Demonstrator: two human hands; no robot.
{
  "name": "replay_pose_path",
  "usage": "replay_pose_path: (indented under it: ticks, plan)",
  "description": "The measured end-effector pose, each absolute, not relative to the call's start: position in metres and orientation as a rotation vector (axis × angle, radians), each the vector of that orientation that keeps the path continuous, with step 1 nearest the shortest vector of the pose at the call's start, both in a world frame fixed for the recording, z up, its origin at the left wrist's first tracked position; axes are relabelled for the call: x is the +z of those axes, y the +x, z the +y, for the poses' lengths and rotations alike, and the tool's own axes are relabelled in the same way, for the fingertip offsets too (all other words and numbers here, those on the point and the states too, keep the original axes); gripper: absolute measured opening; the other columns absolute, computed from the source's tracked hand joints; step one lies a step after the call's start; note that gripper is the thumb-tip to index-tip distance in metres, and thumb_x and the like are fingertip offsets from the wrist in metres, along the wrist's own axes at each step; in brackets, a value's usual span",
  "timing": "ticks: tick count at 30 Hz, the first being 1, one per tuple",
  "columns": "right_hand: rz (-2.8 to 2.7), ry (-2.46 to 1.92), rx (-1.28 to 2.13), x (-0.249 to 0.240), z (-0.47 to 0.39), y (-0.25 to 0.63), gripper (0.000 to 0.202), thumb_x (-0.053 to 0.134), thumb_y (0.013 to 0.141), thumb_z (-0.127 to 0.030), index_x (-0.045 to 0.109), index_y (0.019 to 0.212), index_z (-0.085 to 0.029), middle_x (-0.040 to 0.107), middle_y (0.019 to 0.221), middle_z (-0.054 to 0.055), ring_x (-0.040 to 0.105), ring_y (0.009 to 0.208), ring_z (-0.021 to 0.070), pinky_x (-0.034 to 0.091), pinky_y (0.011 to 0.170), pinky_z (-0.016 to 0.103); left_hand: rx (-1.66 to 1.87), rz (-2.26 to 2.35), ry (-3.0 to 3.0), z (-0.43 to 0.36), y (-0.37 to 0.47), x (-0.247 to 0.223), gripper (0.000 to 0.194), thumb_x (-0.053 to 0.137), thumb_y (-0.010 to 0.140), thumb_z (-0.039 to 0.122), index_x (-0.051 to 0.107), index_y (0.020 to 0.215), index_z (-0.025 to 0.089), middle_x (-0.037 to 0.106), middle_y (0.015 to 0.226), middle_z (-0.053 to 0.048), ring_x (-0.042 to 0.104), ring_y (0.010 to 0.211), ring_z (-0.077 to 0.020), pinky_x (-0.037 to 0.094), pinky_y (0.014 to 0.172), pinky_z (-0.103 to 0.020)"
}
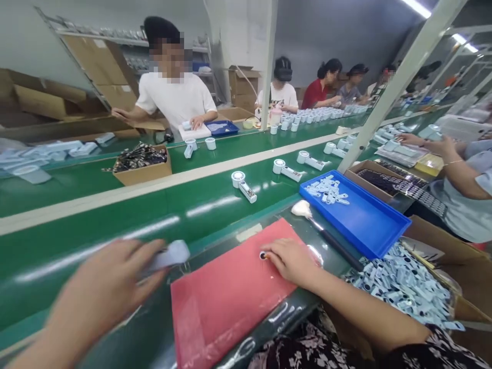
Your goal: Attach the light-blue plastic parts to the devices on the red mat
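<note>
My left hand [107, 287], smeared by motion, grips a pale blue plastic part [176, 253] over the near edge of the green belt. Its exact kind is blurred. On the red mat [223, 302], my right hand [290, 261] has its thumb and fingers closed on a small white piece with a black round spot [263, 255]. Much of that piece is hidden by the fingers. Beyond the mat, a pale blue round-headed device with a handle [244, 186] lies on the green belt [154, 215], and similar devices [287, 170] follow to the right.
Right of the mat lie a dark-handled tool with a whitish head [326, 233] and a blue tray [369, 220] of small pieces. A heap of pale blue pieces [403, 282] fills a box by my right arm. Co-workers sit across the belt [177, 102] and at right [461, 169].
</note>
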State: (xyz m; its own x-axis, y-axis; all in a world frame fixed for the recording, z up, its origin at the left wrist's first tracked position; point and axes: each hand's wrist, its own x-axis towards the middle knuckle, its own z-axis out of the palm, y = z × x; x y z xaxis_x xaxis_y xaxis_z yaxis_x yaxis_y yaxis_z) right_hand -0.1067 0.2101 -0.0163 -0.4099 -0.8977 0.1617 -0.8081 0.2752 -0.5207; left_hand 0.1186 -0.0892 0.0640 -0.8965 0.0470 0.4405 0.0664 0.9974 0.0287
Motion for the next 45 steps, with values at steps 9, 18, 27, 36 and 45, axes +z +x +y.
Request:
replay_pose_path:
  ticks: [9, 18, 27, 36, 45]
  plan:
    - [2.694, -1.381, -0.439, 0.001, 0.25, -0.13, 0.028, 0.055, 0.1, -0.04, 0.068, 0.116, -0.02, 0.059, 0.118, 0.013, 0.058, 0.105, 0.0283, 0.044, 0.089, 0.044, 0.149, -3.002, -0.078, 0.07, 0.024, 0.037, 0.049, 0.085, 0.079, 0.038, 0.062, 0.119, 0.021, 0.06, 0.098, -0.009, 0.058, 0.092, -0.03, 0.047, 0.098, -0.06]
    - [2.479, -1.468, -0.731, -0.002, 0.264, -0.149, 0.018, 0.055, 0.101, -0.027, 0.067, 0.112, -0.02, 0.065, 0.11, 0.008, 0.062, 0.101, 0.021, 0.043, 0.086, 0.035, -0.079, -3.078, 0.009, 0.043, 0.049, 0.017, 0.028, 0.057, 0.098, 0.029, 0.056, 0.123, 0.016, 0.057, 0.112, -0.013, 0.054, 0.098, -0.0307, 0.052, 0.086, -0.05]
    - [2.319, -1.758, -0.753, 0.029, 0.224, -0.105, 0.022, 0.05, 0.101, -0.028, 0.067, 0.11, -0.017, 0.067, 0.104, 0.008, 0.06, 0.092, 0.0221, 0.045, 0.082, 0.037, -0.347, -2.959, 0.029, 0.039, 0.047, 0.015, 0.037, 0.056, 0.097, 0.033, 0.052, 0.131, 0.018, 0.059, 0.127, -0.013, 0.052, 0.115, -0.0303, 0.046, 0.101, -0.052]
    - [2.319, -1.858, -0.633, 0.018, 0.208, -0.095, 0.023, 0.051, 0.101, -0.032, 0.068, 0.107, -0.016, 0.064, 0.101, 0.01, 0.058, 0.094, 0.024, 0.045, 0.081, 0.04, -0.642, -2.836, 0.107, 0.046, 0.046, 0.012, 0.019, 0.045, 0.102, 0.03, 0.061, 0.11, 0.024, 0.067, 0.116, -0.006, 0.051, 0.126, -0.0285, 0.032, 0.114, -0.061]
    - [1.853, -1.314, -1.143, 0.003, 0.211, -0.108, 0.013, 0.065, 0.093, -0.021, 0.064, 0.105, -0.019, 0.069, 0.108, 0.003, 0.064, 0.1, 0.0162, 0.049, 0.093, 0.034, -0.697, -2.808, 0.064, 0.055, 0.054, 0.015, 0.018, 0.047, 0.101, 0.026, 0.064, 0.104, 0.023, 0.07, 0.112, -0.006, 0.056, 0.121, -0.0272, 0.041, 0.109, -0.058]
